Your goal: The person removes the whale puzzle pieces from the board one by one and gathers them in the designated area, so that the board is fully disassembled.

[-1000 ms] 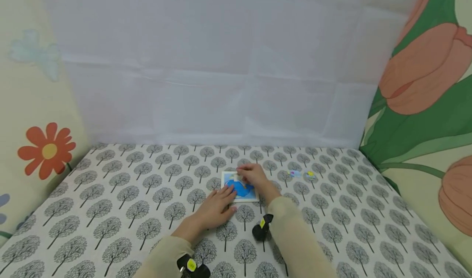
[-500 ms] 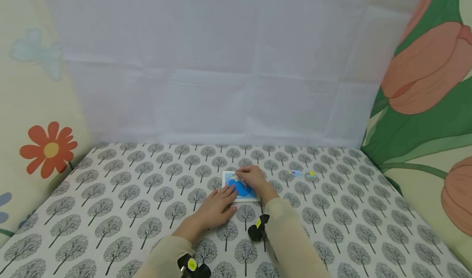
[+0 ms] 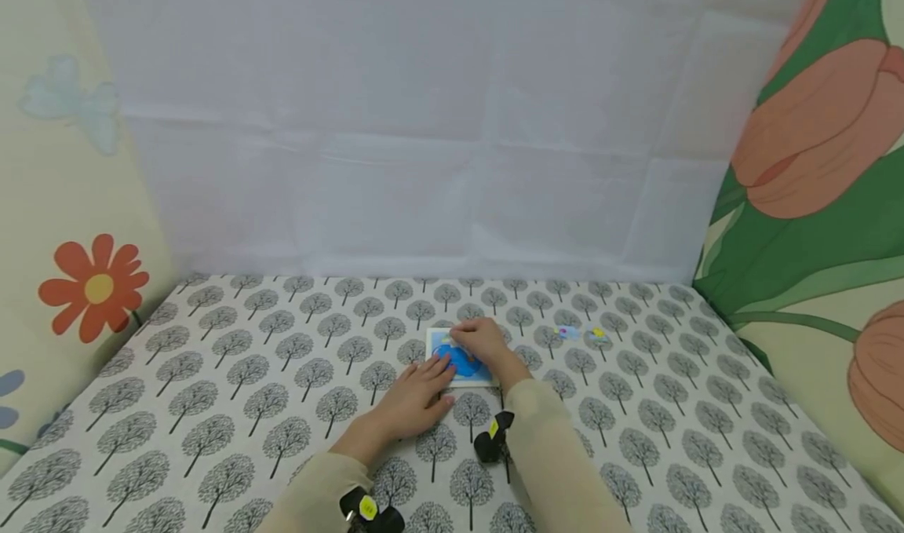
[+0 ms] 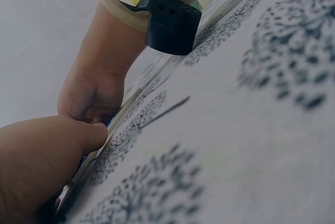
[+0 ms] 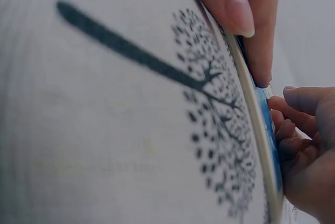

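While the person's left hand (image 3: pixel 415 401) is resting, its fingers (image 3: pixel 428 370) lying fairly straight, on the near left part of a thin rectangular board (image 3: pixel 468 376) with a white border and a bright blue shape on its face, the person's right hand (image 3: pixel 487 342) is reaching over the far right part of the same board. The left hand is lying loosely spread, closing round nothing, and its thumb (image 3: pixel 439 409) is pointing out over the cloth. The right fingers (image 3: pixel 464 329) are curling together down toward the board; their tips are partly hiding, so I cannot tell whether they are clamping on something or only touching the surface. Seen from the right wrist, the board is showing a pale tan edge, and the curled right fingers are staying close to the left hand's extended fingertip.

The board is lying flat on a white cloth (image 3: pixel 282 407) with dark grey trees. To its right, well apart from both hands, 2 small flat pieces are lying near each other: a light blue piece with a pink spot (image 3: pixel 567 332) and a piece with a bright yellow part (image 3: pixel 598 334). Both arms are wearing beige sleeves (image 3: pixel 565 462) and black wrist cameras (image 3: pixel 490 445) with yellow labels. Behind, a creased white sheet (image 3: pixel 395 85) is hanging.
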Motion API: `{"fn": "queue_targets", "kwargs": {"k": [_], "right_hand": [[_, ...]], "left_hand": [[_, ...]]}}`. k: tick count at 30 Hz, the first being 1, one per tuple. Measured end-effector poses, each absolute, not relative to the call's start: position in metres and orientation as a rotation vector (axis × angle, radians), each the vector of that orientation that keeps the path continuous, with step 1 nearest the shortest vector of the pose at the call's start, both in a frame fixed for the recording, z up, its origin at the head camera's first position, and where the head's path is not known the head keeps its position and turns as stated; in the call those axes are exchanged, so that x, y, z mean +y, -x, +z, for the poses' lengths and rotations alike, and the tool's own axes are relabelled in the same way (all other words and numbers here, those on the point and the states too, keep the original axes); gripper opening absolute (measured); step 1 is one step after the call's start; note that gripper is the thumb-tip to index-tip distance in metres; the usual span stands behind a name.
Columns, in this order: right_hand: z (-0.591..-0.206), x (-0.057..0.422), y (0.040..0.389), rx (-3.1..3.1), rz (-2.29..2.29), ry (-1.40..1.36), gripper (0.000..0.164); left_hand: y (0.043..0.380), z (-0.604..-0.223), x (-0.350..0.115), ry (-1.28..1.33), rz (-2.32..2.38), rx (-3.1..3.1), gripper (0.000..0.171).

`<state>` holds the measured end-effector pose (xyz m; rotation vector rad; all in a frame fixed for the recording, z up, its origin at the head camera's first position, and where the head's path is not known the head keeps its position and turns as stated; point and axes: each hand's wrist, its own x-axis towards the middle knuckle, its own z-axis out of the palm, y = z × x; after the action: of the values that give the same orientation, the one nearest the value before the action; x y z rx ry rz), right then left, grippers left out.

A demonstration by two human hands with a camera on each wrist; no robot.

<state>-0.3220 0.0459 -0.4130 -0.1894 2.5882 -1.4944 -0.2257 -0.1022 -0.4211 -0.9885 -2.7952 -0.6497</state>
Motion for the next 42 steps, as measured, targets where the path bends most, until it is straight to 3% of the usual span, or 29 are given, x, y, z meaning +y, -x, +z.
{"fn": "queue_targets", "kwargs": {"k": [42], "right_hand": [[-0.4107, 0.0438, 0.3233, 2.464, -1.622, 0.227, 0.026]], "left_hand": [[0.2259, -0.4212, -0.1017, 0.967, -0.643, -2.823, 0.048]]}}
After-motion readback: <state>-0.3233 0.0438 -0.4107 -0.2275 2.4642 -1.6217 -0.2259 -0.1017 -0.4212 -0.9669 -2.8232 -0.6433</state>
